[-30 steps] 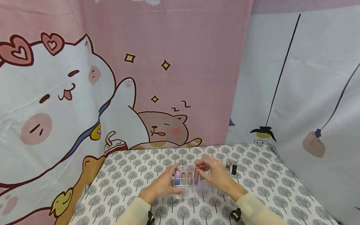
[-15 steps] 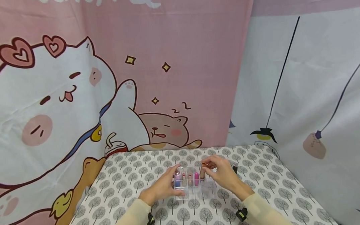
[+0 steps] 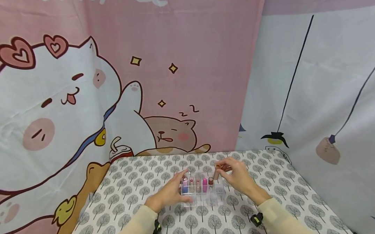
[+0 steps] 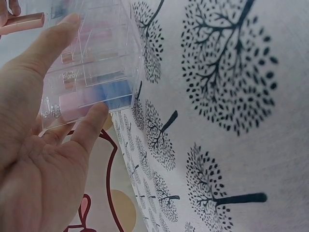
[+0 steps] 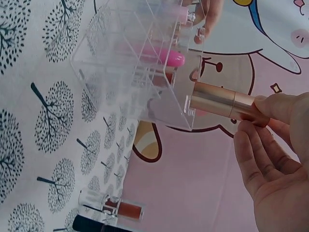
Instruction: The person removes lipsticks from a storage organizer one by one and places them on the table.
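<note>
A clear acrylic lipstick organizer [image 3: 202,199] stands on the table, with several lipsticks in its back row. My left hand [image 3: 169,191] holds its left end, thumb at the front and fingers behind. In the left wrist view a pink-and-blue lipstick tube [image 4: 91,100] shows through that end wall. My right hand [image 3: 239,177] pinches the top of a rose-gold lipstick tube [image 5: 224,102] between thumb and fingers. The tube's lower end is at the rim of the organizer's right-end compartment. Beside that compartment are a bright pink lipstick [image 3: 204,185] and a brown-topped one [image 3: 211,181].
A clear tube with a reddish-brown end [image 5: 126,210] and a black tube [image 5: 94,224] stand on the table beyond the organizer's right end. A tree-print cloth [image 3: 192,223] covers the table. A pink cartoon curtain [image 3: 201,78] hangs behind it.
My right hand has moved rightward with the rose-gold lipstick tube, from over the pink lipstick to the right-end compartment. My left hand stays on the organizer.
</note>
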Motion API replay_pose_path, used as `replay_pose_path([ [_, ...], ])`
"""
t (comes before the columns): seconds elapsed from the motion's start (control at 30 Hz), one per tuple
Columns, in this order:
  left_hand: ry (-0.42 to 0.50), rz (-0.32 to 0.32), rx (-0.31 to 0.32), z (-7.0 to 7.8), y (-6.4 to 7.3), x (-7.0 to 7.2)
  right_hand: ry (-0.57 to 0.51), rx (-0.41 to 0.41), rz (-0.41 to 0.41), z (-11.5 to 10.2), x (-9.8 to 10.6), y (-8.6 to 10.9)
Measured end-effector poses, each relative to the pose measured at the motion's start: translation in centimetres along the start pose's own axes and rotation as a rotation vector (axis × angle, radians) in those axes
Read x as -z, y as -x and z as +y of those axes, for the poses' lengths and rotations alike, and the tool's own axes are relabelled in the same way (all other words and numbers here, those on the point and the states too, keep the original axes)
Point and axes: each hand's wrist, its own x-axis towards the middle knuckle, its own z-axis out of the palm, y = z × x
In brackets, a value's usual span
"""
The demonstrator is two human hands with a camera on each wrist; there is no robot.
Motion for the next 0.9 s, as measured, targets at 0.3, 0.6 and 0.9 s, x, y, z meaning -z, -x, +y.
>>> replay_pose_path([
  [0.3, 0.035, -0.009, 0.003, 0.2, -0.1, 0.2, 0.003, -0.032, 0.026, 0.9, 1.4, -0.3],
  [0.6, 0.037, -0.008, -0.008, 0.5, 0.0, 0.2, 0.06, -0.096, 0.028, 1.9, 2.9, -0.3],
  [0.9, 0.043, -0.01, 0.011, 0.4, 0.0, 0.2, 0.067, -0.122, 0.041, 2.9, 4.3, 0.1],
])
